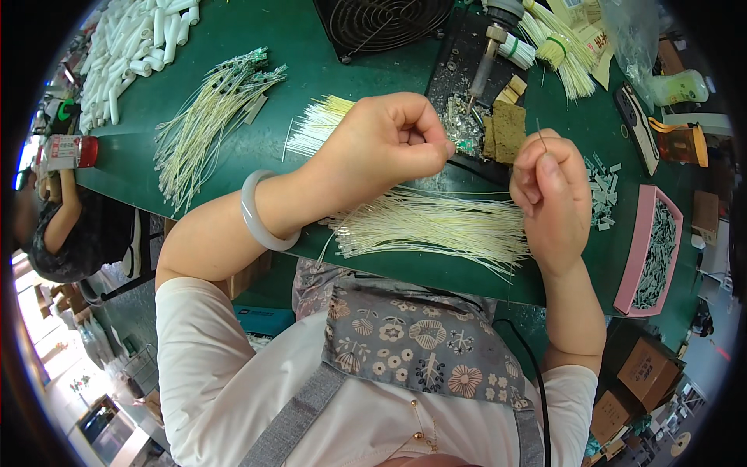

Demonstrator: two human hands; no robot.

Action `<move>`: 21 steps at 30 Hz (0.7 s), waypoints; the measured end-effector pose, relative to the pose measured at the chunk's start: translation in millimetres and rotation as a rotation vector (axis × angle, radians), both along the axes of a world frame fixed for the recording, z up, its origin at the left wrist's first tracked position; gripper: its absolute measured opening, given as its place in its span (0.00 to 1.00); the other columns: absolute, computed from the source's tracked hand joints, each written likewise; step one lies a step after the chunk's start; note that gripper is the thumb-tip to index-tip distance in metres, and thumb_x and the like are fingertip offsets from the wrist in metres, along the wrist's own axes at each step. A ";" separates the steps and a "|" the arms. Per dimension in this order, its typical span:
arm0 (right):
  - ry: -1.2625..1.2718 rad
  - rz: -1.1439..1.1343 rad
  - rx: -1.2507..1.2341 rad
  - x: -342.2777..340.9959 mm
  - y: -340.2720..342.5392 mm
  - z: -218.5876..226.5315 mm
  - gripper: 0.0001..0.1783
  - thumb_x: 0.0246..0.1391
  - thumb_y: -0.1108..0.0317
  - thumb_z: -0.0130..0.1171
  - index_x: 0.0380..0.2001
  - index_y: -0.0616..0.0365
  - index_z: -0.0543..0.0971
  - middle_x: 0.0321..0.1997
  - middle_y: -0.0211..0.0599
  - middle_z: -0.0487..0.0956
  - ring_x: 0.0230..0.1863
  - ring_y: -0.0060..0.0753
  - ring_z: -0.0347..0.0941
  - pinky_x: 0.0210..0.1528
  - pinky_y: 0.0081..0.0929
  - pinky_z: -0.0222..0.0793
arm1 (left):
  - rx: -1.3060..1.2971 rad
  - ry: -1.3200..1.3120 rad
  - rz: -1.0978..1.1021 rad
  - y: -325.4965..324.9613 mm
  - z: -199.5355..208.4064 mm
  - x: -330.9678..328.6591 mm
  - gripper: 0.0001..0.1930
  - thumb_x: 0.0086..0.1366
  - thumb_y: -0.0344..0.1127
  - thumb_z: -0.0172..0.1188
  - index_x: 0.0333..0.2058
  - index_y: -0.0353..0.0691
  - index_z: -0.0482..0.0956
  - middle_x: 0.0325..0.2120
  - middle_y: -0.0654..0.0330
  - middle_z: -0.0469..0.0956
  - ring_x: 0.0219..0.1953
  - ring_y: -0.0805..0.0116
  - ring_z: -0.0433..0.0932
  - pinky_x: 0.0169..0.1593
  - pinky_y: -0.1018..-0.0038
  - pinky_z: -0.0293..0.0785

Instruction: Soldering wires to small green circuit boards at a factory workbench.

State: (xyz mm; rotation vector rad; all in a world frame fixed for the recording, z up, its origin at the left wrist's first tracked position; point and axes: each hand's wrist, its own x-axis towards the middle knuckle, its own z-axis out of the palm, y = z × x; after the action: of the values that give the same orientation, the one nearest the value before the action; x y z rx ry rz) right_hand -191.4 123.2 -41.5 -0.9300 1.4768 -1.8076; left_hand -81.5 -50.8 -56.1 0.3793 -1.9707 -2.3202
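Observation:
My left hand [393,144] is closed in a pinch over the middle of the bench, fingertips pointing right; what lies between them is too small to make out. A small green circuit board piece [465,145] shows right beside those fingertips. On the right, my right hand [552,183] pinches a thin wire [539,134] that sticks up above the thumb and finger. Below and between both hands lies a spread bundle of pale yellow wires [436,229]. A soldering iron [484,70] points down beyond the hands, its tip over a littered black tray [447,66].
A yellow-brown sponge [510,131] sits by the iron. Wired boards [226,101] and white tubes [128,58] lie left; a black fan [381,27] stands at the back. To the right are a phone [636,128] and a pink box [629,272] of small grey-green pieces.

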 end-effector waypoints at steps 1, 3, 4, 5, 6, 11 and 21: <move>-0.002 -0.001 0.056 0.2 2.0 0.8 0.09 0.60 0.66 0.42 0.34 0.61 0.69 0.26 0.22 0.65 0.24 0.10 0.54 0.25 0.12 0.52 | 0.011 -0.009 0.006 -1.2 -0.2 -0.8 0.05 0.55 0.26 0.59 0.26 0.34 0.71 0.25 0.64 0.73 0.26 0.84 0.69 0.30 0.86 0.66; -0.004 -0.001 0.113 2.0 0.4 -0.3 0.08 0.59 0.67 0.44 0.34 0.61 0.69 0.26 0.23 0.66 0.24 0.10 0.55 0.26 0.12 0.53 | 0.024 -0.013 0.007 -3.2 0.6 -2.8 0.05 0.55 0.26 0.59 0.26 0.34 0.71 0.25 0.64 0.73 0.26 0.83 0.69 0.31 0.86 0.66; 0.095 -0.065 0.152 5.1 -3.1 -2.7 0.07 0.59 0.68 0.46 0.34 0.61 0.70 0.27 0.23 0.66 0.25 0.10 0.57 0.27 0.12 0.55 | 0.037 -0.018 0.007 -4.1 0.6 -3.6 0.05 0.55 0.27 0.59 0.25 0.34 0.71 0.25 0.64 0.73 0.26 0.83 0.69 0.31 0.86 0.66; 0.196 -0.131 0.190 6.8 -4.6 -4.9 0.06 0.58 0.69 0.48 0.34 0.61 0.70 0.27 0.24 0.67 0.26 0.10 0.59 0.28 0.11 0.57 | 0.037 -0.015 0.006 -4.6 0.6 -4.3 0.05 0.55 0.27 0.59 0.25 0.34 0.71 0.25 0.64 0.73 0.26 0.83 0.69 0.31 0.86 0.66; 0.369 -0.091 0.170 1.0 -3.5 -10.5 0.03 0.53 0.73 0.53 0.31 0.61 0.71 0.29 0.27 0.69 0.25 0.12 0.62 0.27 0.12 0.60 | 0.038 -0.007 0.015 -5.0 0.4 -4.9 0.05 0.55 0.27 0.59 0.25 0.34 0.71 0.25 0.64 0.73 0.27 0.83 0.69 0.31 0.86 0.66; 0.611 -0.203 0.108 6.2 -14.7 -10.6 0.05 0.46 0.78 0.58 0.26 0.62 0.71 0.30 0.34 0.75 0.23 0.16 0.67 0.22 0.13 0.63 | 0.003 -0.001 0.035 -5.0 -0.3 -7.1 0.05 0.55 0.27 0.59 0.25 0.34 0.71 0.25 0.63 0.73 0.27 0.82 0.69 0.31 0.85 0.66; 0.805 -0.252 0.058 7.2 -18.6 -8.7 0.06 0.42 0.79 0.60 0.24 0.62 0.72 0.36 0.42 0.79 0.19 0.18 0.69 0.21 0.14 0.67 | 0.035 0.012 0.065 -4.6 0.7 -8.7 0.05 0.54 0.26 0.58 0.24 0.34 0.72 0.25 0.62 0.74 0.27 0.80 0.70 0.31 0.85 0.66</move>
State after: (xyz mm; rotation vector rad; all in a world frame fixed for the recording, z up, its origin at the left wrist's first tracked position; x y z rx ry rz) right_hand -184.2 104.7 -50.2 -1.6169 2.1902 -1.6076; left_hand -90.3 -55.4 -55.3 0.4244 -1.8856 -2.3148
